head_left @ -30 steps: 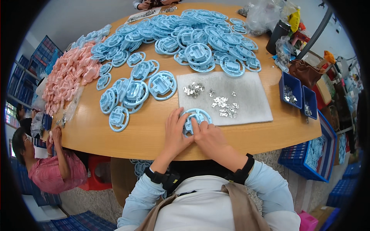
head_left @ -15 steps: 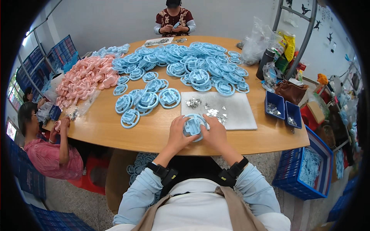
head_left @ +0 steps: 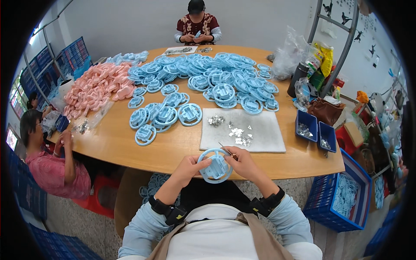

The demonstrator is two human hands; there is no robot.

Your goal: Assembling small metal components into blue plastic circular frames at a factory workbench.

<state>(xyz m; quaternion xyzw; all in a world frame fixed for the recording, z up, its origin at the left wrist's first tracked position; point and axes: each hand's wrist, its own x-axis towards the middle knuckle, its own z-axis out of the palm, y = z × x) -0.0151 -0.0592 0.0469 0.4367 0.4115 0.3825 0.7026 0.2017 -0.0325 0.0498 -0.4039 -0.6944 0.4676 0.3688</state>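
A light blue round plastic part (head_left: 215, 172), a ring with a moulded centre, is tilted up at the table's near edge. My left hand (head_left: 187, 169) grips its left side, thumb over the rim. My right hand (head_left: 243, 164) is closed on slim pointed metal tweezers (head_left: 226, 149), their tip pointing up and left, beside the ring's right edge. Beyond my hands lies a white foam mat (head_left: 264, 130) with small shiny metal pieces (head_left: 237, 132) in loose heaps. More blue ring parts (head_left: 166, 115) lie to the left of the mat.
A large pile of blue parts (head_left: 195, 65) and a heap of pink parts (head_left: 97, 89) cover the far table. Small blue bins (head_left: 306, 125) hold metal pieces at right; a blue crate (head_left: 336, 203) stands below. Co-workers sit opposite (head_left: 197, 28) and at left (head_left: 56, 173).
The blue ring part has come nearer to my body and tipped up. My right hand has shifted to its upper right, and the tweezers now show in it.
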